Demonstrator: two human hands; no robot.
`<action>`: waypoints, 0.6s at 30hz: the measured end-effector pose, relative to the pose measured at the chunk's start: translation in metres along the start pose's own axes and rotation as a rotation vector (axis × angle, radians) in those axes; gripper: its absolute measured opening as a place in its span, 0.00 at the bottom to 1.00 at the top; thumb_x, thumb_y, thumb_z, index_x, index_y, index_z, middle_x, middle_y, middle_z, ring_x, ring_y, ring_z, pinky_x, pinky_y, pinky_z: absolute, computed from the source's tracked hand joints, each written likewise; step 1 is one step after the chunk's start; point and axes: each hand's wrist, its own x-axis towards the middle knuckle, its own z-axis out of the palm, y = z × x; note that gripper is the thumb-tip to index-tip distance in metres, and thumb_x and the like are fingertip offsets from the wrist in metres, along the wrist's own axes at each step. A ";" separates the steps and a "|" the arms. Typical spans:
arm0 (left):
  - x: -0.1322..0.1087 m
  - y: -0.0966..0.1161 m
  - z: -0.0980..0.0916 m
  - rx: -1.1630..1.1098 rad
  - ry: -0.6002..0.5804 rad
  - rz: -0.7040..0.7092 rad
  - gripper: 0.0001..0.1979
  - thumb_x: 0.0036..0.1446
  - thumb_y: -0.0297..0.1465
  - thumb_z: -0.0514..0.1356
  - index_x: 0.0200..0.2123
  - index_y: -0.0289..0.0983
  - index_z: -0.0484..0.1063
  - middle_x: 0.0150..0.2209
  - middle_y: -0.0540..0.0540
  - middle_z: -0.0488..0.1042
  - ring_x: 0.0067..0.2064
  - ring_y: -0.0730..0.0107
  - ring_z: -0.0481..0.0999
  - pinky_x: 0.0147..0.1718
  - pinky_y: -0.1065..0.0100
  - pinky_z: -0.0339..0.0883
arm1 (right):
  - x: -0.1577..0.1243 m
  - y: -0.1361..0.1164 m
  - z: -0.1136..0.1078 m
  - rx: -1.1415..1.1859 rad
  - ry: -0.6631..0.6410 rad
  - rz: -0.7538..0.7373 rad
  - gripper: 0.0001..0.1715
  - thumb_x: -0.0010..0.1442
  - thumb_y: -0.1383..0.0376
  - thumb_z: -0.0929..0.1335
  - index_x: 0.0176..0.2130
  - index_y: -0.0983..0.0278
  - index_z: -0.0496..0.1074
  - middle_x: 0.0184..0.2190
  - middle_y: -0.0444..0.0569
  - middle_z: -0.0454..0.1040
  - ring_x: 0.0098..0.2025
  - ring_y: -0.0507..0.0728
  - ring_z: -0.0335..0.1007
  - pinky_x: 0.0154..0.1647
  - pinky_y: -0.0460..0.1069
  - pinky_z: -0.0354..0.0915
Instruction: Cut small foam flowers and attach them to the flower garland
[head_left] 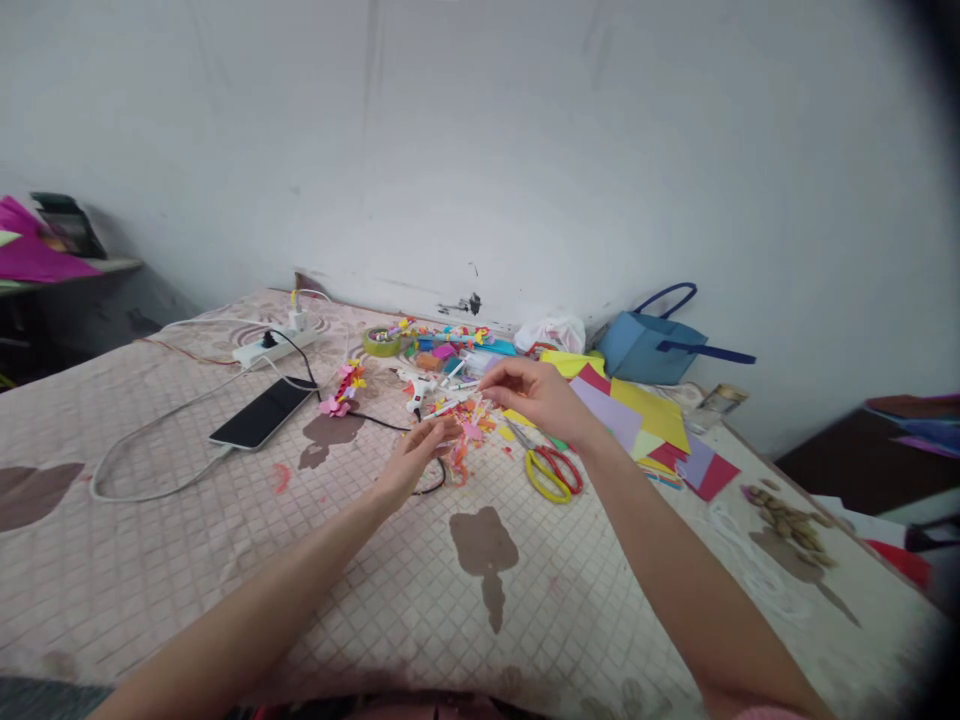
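My right hand (531, 394) is over the heap of small coloured paper scraps (474, 432), its thumb and fingertips pinched together. A thin whitish strip (454, 401) reaches the fingertips, but whether they grip it or something smaller is unclear. My left hand (426, 446) is lower and to the left, palm turned inward and fingers stretched towards the scraps; nothing is plainly held in it. Behind it lies a white hot glue gun (417, 390) with a black cord. Scissors with yellow and red handles (553, 474) rest below my right hand.
Left are a phone (264, 413) on a white cable, a power strip (274, 347) and a pink flower piece (341, 392). Green tape (382, 342) sits at the back. Coloured paper sheets (619, 415), a blue bag (651, 345), a glass jar (721, 399) and brown pods (789, 522) are right.
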 end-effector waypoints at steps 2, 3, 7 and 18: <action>-0.001 0.003 0.001 0.007 -0.033 0.029 0.20 0.54 0.43 0.61 0.44 0.36 0.73 0.45 0.41 0.75 0.47 0.65 0.72 0.48 0.66 0.62 | -0.001 0.000 0.003 -0.005 -0.011 -0.012 0.05 0.57 0.67 0.67 0.33 0.62 0.74 0.30 0.46 0.74 0.32 0.53 0.68 0.33 0.49 0.64; -0.002 0.004 0.002 0.009 -0.054 0.036 0.20 0.52 0.43 0.63 0.43 0.36 0.73 0.43 0.42 0.76 0.45 0.66 0.73 0.47 0.66 0.62 | -0.001 0.000 0.005 -0.005 -0.017 -0.015 0.05 0.57 0.67 0.67 0.32 0.62 0.74 0.30 0.45 0.74 0.32 0.53 0.68 0.32 0.48 0.64; -0.008 0.011 0.010 0.028 -0.132 0.019 0.17 0.43 0.37 0.70 0.35 0.34 0.74 0.35 0.44 0.77 0.36 0.68 0.74 0.40 0.67 0.65 | -0.005 0.003 0.013 -0.006 -0.034 -0.006 0.05 0.58 0.66 0.67 0.33 0.61 0.75 0.30 0.45 0.74 0.31 0.54 0.68 0.32 0.49 0.63; -0.016 0.019 0.020 0.115 -0.064 0.031 0.12 0.46 0.36 0.68 0.28 0.34 0.72 0.29 0.47 0.77 0.32 0.69 0.75 0.33 0.70 0.65 | -0.012 0.009 0.022 0.001 -0.059 0.006 0.06 0.58 0.66 0.67 0.33 0.61 0.75 0.31 0.47 0.75 0.32 0.55 0.69 0.33 0.50 0.64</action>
